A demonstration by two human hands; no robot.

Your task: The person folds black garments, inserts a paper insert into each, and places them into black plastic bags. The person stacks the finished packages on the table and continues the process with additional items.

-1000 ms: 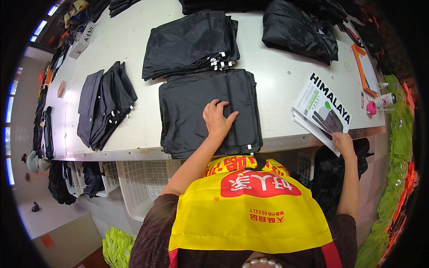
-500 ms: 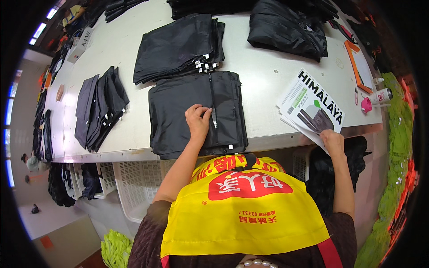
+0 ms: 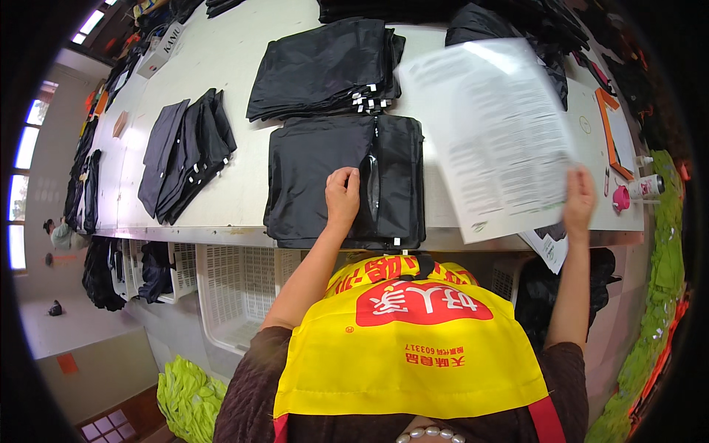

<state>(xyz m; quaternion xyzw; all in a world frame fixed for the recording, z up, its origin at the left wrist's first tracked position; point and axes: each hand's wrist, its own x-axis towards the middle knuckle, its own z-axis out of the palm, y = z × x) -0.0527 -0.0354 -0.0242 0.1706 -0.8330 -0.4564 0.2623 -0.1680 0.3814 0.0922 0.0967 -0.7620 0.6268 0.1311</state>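
Observation:
A flat black fabric bag (image 3: 314, 173) lies on the white table (image 3: 221, 63) right in front of me, its zipped opening running down the middle. My left hand (image 3: 343, 197) rests on the bag beside that opening and holds its edge apart. My right hand (image 3: 579, 201) holds a white printed paper sheet (image 3: 491, 133) by its lower right corner, lifted and tilted above the right side of the bag.
A pile of folded black bags (image 3: 325, 66) lies behind the open one, another black heap (image 3: 188, 151) to the left, more black fabric (image 3: 532, 29) at the back right. More printed sheets (image 3: 546, 247) sit at the table edge. White plastic crates (image 3: 221, 288) stand under the table.
My right hand has lifted a printed sheet off the stack at the right and swung it up and left over the table. My left hand has shifted to the bag's opening.

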